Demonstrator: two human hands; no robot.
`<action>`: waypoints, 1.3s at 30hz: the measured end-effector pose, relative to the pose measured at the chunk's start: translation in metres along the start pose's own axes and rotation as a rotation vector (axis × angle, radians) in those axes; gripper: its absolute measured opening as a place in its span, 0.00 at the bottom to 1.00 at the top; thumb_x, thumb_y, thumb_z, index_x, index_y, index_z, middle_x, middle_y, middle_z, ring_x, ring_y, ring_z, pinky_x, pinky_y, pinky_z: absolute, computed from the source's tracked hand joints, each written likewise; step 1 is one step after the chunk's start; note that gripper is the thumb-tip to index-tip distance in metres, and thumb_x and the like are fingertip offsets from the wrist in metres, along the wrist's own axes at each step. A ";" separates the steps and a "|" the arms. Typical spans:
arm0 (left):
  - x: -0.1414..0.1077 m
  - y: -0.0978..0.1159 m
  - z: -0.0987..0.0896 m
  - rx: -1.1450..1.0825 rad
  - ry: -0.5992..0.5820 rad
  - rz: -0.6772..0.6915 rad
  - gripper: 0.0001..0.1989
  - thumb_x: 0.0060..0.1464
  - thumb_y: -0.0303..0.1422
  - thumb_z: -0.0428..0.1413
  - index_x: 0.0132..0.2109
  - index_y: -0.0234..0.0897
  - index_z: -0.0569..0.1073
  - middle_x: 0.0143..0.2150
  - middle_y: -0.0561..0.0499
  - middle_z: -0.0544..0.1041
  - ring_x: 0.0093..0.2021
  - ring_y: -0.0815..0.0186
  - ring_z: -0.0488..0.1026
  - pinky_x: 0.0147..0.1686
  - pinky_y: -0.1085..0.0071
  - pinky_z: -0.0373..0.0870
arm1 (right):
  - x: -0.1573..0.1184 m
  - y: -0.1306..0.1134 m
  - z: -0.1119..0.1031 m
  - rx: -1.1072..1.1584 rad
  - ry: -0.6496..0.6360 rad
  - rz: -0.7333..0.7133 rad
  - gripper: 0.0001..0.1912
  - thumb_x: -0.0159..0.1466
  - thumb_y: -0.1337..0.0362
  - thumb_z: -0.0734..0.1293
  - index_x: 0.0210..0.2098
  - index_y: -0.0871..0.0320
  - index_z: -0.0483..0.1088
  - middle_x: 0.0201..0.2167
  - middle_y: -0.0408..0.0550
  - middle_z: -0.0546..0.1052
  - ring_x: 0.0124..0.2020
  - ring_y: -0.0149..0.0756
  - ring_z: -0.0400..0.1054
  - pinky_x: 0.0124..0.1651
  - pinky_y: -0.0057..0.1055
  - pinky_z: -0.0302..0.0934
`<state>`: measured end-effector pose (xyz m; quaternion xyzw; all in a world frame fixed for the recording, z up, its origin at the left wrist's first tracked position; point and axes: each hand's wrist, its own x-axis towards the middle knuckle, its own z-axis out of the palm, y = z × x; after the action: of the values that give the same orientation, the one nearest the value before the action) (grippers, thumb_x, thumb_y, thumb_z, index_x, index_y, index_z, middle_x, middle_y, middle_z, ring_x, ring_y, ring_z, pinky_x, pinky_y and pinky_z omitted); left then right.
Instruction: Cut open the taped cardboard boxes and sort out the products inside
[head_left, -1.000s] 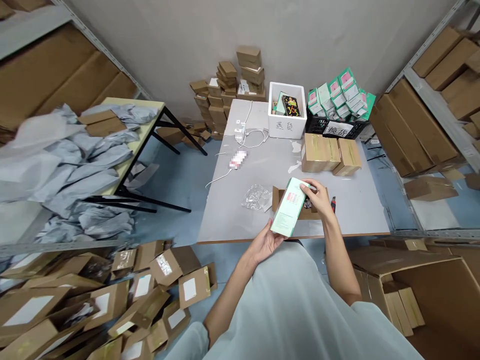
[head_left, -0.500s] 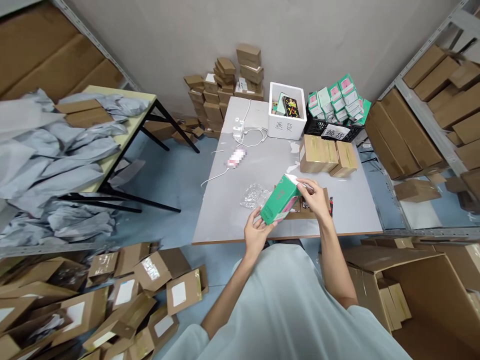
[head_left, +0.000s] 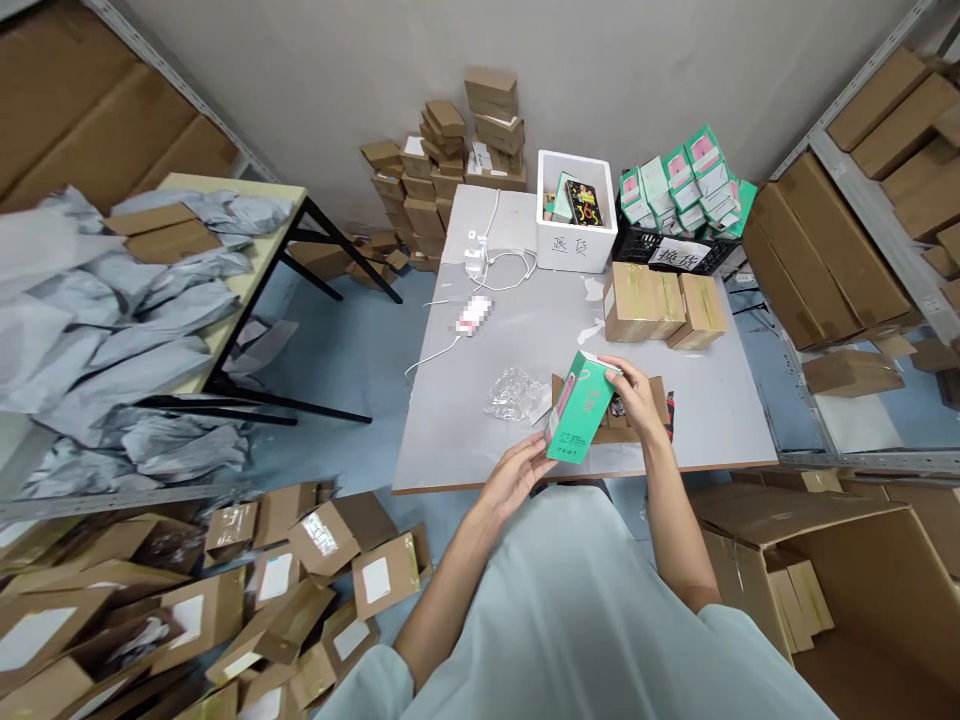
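A green carton with a pink side panel and small dark print is held tilted above the front of the table. My right hand grips its upper right corner, thumb on the face. At the lower left edge, my left hand holds the carton with its fingertips, palm turned partly up. Beneath and behind the carton lies an open cardboard box, its contents mostly hidden. Crumpled clear plastic wrap rests just left of the carton. A red and black tool lies partly hidden beside the cardboard box.
On the grey table stand a white foam box, a black crate of green cartons, and taped brown boxes. A white cable lies at the left. Opened boxes crowd the floor; a large carton stands right.
The green carton has turned, so its broad printed green face shows more and the pink panel is now on the left. Both hands remain on it. The view has shifted slightly.
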<state>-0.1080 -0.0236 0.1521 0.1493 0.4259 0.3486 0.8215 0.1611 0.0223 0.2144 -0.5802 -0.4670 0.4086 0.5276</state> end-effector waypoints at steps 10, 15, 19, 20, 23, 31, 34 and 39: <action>0.017 0.006 0.023 0.006 0.161 0.191 0.25 0.50 0.21 0.78 0.54 0.37 0.83 0.56 0.44 0.87 0.55 0.57 0.87 0.70 0.55 0.79 | 0.043 -0.002 -0.010 -0.094 -0.103 -0.089 0.30 0.65 0.33 0.77 0.53 0.48 0.87 0.63 0.55 0.82 0.68 0.53 0.74 0.63 0.45 0.75; 0.025 0.007 0.034 -0.090 0.218 0.274 0.15 0.56 0.28 0.76 0.47 0.37 0.81 0.48 0.48 0.86 0.51 0.60 0.86 0.66 0.54 0.82 | 0.059 -0.011 -0.008 -0.130 -0.172 -0.111 0.29 0.64 0.33 0.78 0.51 0.48 0.87 0.56 0.55 0.83 0.62 0.53 0.77 0.62 0.46 0.75; 0.033 0.006 0.033 -0.203 0.268 0.168 0.09 0.60 0.28 0.70 0.44 0.38 0.78 0.44 0.48 0.86 0.45 0.61 0.86 0.59 0.58 0.85 | 0.055 -0.016 -0.009 -0.142 -0.231 -0.168 0.24 0.68 0.37 0.76 0.51 0.47 0.86 0.57 0.52 0.84 0.65 0.53 0.77 0.72 0.51 0.68; 0.035 0.006 0.033 -0.221 0.274 0.126 0.08 0.61 0.28 0.69 0.44 0.38 0.78 0.43 0.47 0.85 0.44 0.61 0.86 0.58 0.59 0.86 | 0.051 -0.018 -0.009 -0.155 -0.237 -0.183 0.23 0.69 0.38 0.75 0.52 0.46 0.85 0.60 0.52 0.84 0.67 0.53 0.75 0.75 0.52 0.65; 0.039 0.009 0.034 -0.251 0.258 0.070 0.05 0.63 0.25 0.66 0.43 0.37 0.78 0.42 0.44 0.85 0.44 0.60 0.87 0.58 0.60 0.86 | 0.040 -0.022 -0.010 -0.218 -0.194 -0.204 0.22 0.69 0.40 0.76 0.53 0.46 0.85 0.70 0.54 0.78 0.78 0.55 0.66 0.81 0.54 0.58; 0.034 0.008 0.039 -0.234 0.237 0.157 0.03 0.64 0.26 0.63 0.40 0.37 0.78 0.41 0.45 0.86 0.46 0.60 0.87 0.69 0.51 0.82 | 0.030 -0.003 -0.020 -0.209 -0.018 -0.142 0.27 0.69 0.34 0.74 0.54 0.46 0.84 0.66 0.56 0.77 0.74 0.54 0.69 0.76 0.54 0.65; 0.025 0.008 0.036 -0.175 0.229 0.150 0.02 0.65 0.28 0.62 0.42 0.36 0.80 0.44 0.43 0.87 0.47 0.59 0.87 0.67 0.52 0.83 | 0.029 0.005 -0.024 -0.167 0.010 -0.135 0.29 0.69 0.32 0.73 0.54 0.47 0.84 0.65 0.57 0.77 0.73 0.53 0.70 0.75 0.53 0.67; 0.007 0.004 0.032 -0.107 0.175 0.108 0.05 0.68 0.31 0.62 0.47 0.36 0.83 0.47 0.42 0.87 0.52 0.58 0.87 0.66 0.55 0.84 | 0.024 0.003 -0.014 -0.199 0.086 -0.132 0.29 0.65 0.32 0.76 0.50 0.48 0.84 0.64 0.57 0.80 0.70 0.55 0.71 0.71 0.54 0.68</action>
<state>-0.0811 -0.0147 0.1693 0.0968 0.4682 0.4263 0.7679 0.1808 0.0423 0.2139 -0.6148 -0.5192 0.2994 0.5127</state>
